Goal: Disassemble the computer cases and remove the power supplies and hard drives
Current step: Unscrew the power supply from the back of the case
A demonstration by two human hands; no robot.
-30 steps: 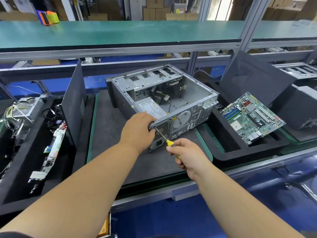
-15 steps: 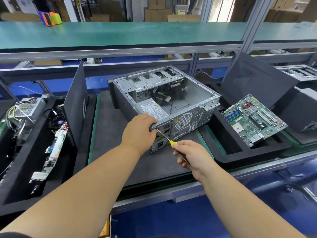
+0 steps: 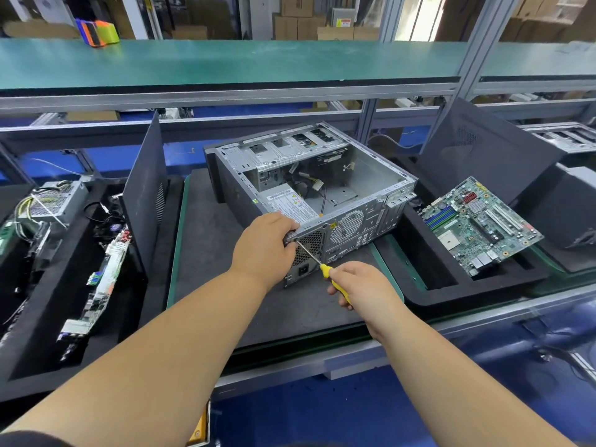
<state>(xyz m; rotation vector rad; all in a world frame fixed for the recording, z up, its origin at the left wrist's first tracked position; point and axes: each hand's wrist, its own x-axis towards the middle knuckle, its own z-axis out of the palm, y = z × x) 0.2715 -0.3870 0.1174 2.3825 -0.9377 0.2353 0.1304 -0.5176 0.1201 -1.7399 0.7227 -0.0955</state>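
An open grey computer case [image 3: 361,185] lies on its side on a dark mat [image 3: 206,250], its back panel toward me. The power supply [image 3: 288,201] with a white label sits in the near left corner of the case. My left hand [image 3: 263,245] grips that rear corner at its top edge. My right hand [image 3: 362,285] holds a yellow-handled screwdriver [image 3: 325,269], its thin shaft angled up-left with the tip at the corner beside my left fingers. Loose cables lie inside the case.
A green motherboard [image 3: 477,224] leans in a black foam tray [image 3: 448,285] on the right. A removed power supply [image 3: 54,201], boards and cables fill the tray on the left. Dark side panels [image 3: 145,191] stand upright beside the mat. A green shelf [image 3: 225,62] runs overhead.
The right hand and screwdriver have shifted slightly right and down along the case's rear corner. The left hand keeps its grip on the corner.
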